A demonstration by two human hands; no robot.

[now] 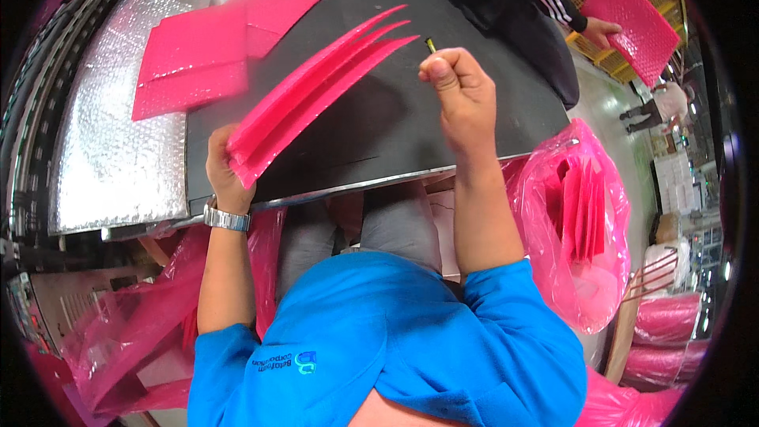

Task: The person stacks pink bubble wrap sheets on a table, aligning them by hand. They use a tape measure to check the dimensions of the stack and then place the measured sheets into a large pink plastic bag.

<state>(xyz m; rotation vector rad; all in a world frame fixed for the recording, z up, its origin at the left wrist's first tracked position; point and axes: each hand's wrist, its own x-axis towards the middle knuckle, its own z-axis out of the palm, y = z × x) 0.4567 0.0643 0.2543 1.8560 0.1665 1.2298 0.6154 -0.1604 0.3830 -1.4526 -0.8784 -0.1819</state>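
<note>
Pink bubble sheets (308, 91) fanned in your left hand (225, 170), above the near edge of the counter (395, 126).

Keep the left hand pinching the sheets firmly at their lower corner so they stay apart; your right hand (458, 91) is closed in a fist around a small dark item. The counter is black, with more pink sheets (202, 51) at its far left; pink bags hang beside you, and another person stands opposite.

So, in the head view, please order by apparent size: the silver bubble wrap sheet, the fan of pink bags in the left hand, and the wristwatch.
1. Silver bubble wrap sheet, largest.
2. Fan of pink bags in the left hand; nearer the camera, yet looks smaller.
3. Wristwatch, smallest.
</note>
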